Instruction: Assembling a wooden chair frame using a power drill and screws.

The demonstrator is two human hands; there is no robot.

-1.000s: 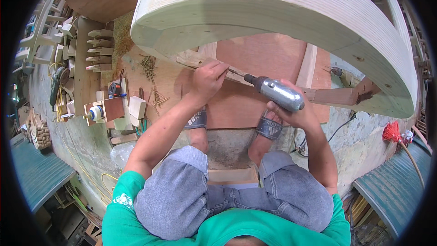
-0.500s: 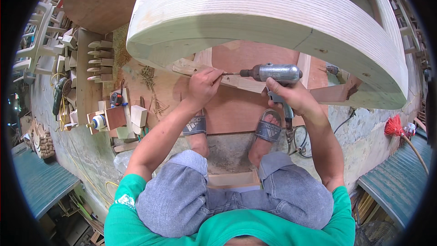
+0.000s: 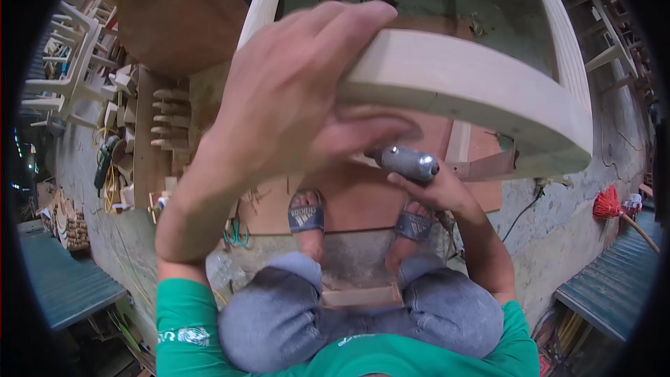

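Note:
A thick, pale curved wooden rail (image 3: 481, 80), part of a larger wooden frame, spans the upper middle. My left hand (image 3: 279, 98) looms large at its left end, fingers over the top and thumb below, closed around the rail and hiding that end. Below the rail, my right hand (image 3: 440, 185) grips a silver pneumatic screwdriver (image 3: 410, 162). The tool's nose points left and away, partly behind my left thumb; its bit tip is hidden from view.
A reddish wooden board (image 3: 349, 202) lies under the frame, my sandalled feet at its near edge. Shaped wood pieces (image 3: 171, 122) are stacked at left, near a round brown panel (image 3: 178, 21). Teal-handled scissors (image 3: 237, 235) lie by the board. A red brush (image 3: 608, 202) is at right.
My left hand has left the screwdriver's bit and risen onto the rail. The screwdriver has dropped lower and tilted in my right hand. The frame appears shifted and turned in view.

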